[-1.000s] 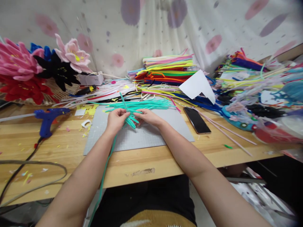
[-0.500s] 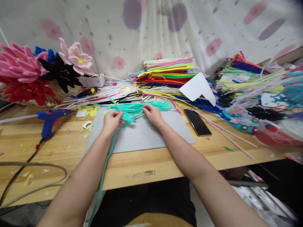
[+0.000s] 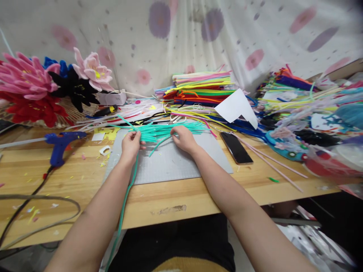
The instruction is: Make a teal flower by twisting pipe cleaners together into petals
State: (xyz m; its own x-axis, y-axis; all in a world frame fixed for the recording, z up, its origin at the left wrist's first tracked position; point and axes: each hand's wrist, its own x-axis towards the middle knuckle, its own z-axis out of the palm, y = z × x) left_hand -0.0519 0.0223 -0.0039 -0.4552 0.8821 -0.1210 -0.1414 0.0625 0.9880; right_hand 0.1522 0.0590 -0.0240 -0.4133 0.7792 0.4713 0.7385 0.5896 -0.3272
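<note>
Turquoise bundle (image 3: 148, 135) in left hand (image 3: 131, 145): long axis crosswise, pointing right.

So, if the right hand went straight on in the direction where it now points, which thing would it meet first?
Most likely the teal stems on the grey board, directly ahead of the right hand; depth is unclear, and it may already touch them.

At frame centre there were one left hand (image 3: 131, 145), one right hand (image 3: 184, 139), one mat (image 3: 167, 166), and teal strips (image 3: 187, 129) too bunched to count. Upper left held at least five flowers (image 3: 27, 77) and one box (image 3: 115, 99); mid-left, one glue gun (image 3: 58, 148). Mid-right lay one phone (image 3: 236, 148), one white sheet (image 3: 236, 105), two pink strips (image 3: 289, 179), one green scrap (image 3: 273, 180).
</note>
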